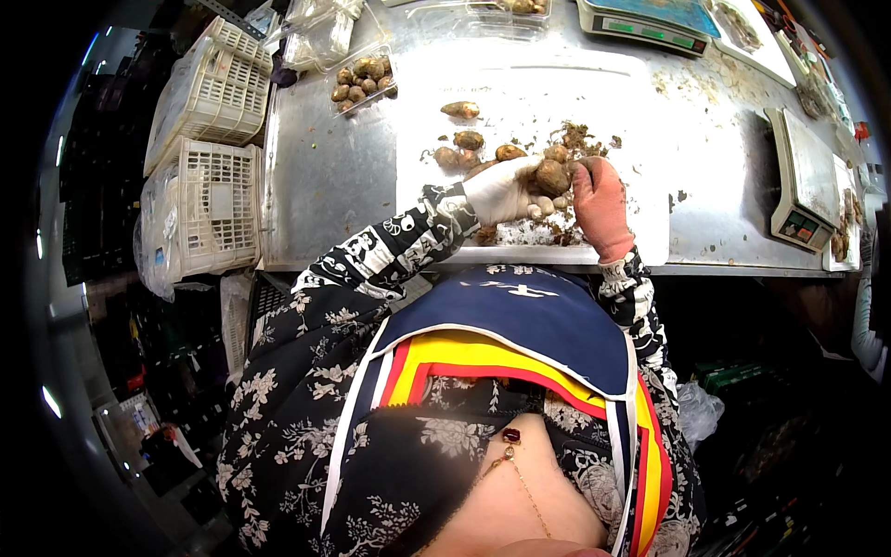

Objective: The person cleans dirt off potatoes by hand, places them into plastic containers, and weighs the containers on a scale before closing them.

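Note:
My left hand, in a white glove, cradles a round brown taro-like tuber over a white tray. My right hand, in a soiled pink glove, pinches at the tuber's right side with bent fingertips. Several more tubers lie on the tray beyond and left of my hands, among them a long one and an oval one. Dark peelings and soil are scattered past my right hand, with more crumbs under both hands. My left fingers partly hide the tubers behind them.
A clear plastic box of tubers stands at the back left on the metal table. White plastic crates are stacked off the left edge. One scale stands at the back, another scale at the right.

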A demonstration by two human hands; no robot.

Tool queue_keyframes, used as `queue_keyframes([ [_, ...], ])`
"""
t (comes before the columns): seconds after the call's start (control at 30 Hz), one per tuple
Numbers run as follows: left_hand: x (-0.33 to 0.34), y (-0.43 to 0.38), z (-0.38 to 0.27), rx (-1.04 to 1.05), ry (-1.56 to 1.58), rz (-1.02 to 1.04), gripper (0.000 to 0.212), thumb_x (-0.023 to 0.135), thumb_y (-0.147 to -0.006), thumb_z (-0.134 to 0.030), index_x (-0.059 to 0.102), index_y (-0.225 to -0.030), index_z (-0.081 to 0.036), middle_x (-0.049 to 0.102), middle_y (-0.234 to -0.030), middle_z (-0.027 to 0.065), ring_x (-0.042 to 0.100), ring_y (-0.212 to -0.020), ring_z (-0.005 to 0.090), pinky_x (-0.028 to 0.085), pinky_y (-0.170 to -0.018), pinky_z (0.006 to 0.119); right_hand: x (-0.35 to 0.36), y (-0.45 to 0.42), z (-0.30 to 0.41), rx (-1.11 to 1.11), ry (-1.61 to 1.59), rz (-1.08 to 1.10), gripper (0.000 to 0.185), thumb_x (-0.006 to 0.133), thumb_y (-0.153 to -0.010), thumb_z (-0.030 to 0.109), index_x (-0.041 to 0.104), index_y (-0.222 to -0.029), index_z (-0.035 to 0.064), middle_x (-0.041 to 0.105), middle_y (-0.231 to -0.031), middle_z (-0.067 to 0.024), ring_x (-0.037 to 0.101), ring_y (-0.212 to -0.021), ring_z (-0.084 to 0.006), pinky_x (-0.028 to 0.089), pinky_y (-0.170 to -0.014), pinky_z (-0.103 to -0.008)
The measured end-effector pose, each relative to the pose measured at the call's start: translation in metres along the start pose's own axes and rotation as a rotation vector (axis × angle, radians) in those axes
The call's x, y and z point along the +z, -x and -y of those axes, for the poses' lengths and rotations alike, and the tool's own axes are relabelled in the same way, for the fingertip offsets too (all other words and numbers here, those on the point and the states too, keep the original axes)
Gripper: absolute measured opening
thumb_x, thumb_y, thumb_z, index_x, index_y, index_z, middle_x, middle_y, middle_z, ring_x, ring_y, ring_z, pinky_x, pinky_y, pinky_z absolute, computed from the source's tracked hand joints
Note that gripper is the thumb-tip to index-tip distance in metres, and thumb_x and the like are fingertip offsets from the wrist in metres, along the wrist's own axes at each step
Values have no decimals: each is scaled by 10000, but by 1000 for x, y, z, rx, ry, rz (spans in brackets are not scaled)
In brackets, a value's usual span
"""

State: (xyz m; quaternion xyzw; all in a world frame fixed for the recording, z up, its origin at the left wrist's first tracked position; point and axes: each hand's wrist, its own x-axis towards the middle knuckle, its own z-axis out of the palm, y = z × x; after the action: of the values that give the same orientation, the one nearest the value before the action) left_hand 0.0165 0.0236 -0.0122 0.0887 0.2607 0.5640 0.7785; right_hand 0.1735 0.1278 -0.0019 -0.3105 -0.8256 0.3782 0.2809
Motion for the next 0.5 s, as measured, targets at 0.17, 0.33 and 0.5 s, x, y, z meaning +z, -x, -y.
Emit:
queue_keyframes([
  [0.17,3,6,-9,51,-151,-174,450,669,-842,-323,533,-1172,-50,600,-990,73,574,-786,173,490,-714,290,-18,-1,8,346,-342,85,231,599,-899,170,601,-1028,-22,628,-912,-84,551,-780,-103,460,-691,-246],
  [0.33,15,9,-9,126,-430,-258,548,717,-816,-272,454,-1220,-12,593,-990,50,582,-793,126,487,-735,277,-28,-5,15,198,-489,201,314,582,-912,172,577,-1164,-15,620,-961,-56,536,-814,-84,454,-733,-222],
  [0.5,31,15,-17,80,-628,-314,561,744,-782,-220,466,-1212,7,604,-969,70,599,-792,126,514,-691,262,-26,-3,42,-32,-238,184,233,589,-886,164,630,-1043,-3,593,-917,-128,571,-862,-241,475,-760,-310],
])
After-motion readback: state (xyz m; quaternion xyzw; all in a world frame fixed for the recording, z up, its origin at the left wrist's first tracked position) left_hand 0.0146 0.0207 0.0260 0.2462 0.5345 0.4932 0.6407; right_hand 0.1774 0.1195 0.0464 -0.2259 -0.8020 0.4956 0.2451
